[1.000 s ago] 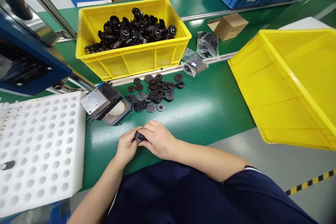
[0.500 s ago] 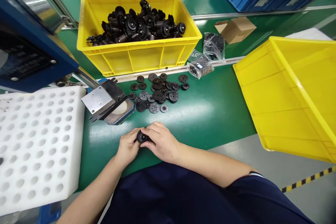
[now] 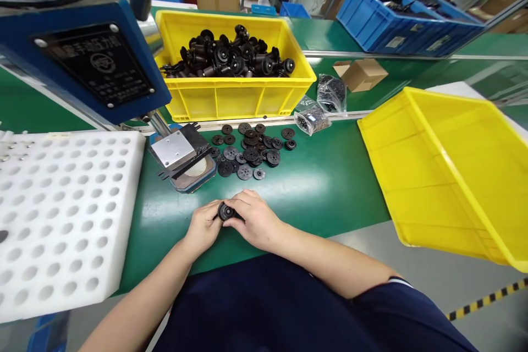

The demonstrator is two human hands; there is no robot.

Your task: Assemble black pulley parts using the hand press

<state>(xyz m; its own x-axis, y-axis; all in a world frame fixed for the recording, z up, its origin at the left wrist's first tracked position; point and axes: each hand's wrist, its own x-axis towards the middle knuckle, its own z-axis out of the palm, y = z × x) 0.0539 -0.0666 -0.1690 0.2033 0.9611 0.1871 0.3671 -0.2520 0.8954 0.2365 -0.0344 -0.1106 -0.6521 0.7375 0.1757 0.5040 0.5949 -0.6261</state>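
A small round black plastic part [image 3: 225, 212] sits low over the near edge of the green surface [image 3: 330, 181], pinched between both hands. The left hand [image 3: 203, 229] grips it from the left with curled fingers; the right hand [image 3: 256, 221] closes over it from the right, fingertips on its rim. Just beyond the hands lies a loose scatter of black discs [image 3: 251, 148], and beside that a metal press fixture [image 3: 181, 155] under a blue press machine [image 3: 82, 60]. Further back stands a yellow bin of black parts [image 3: 235, 74], with clear bags of small parts [image 3: 322, 104] and a cardboard box [image 3: 363, 74] to its right. A white foam tray with round holes [image 3: 61, 214] lies at left; a tilted yellow bin [image 3: 454, 170] sits at right.
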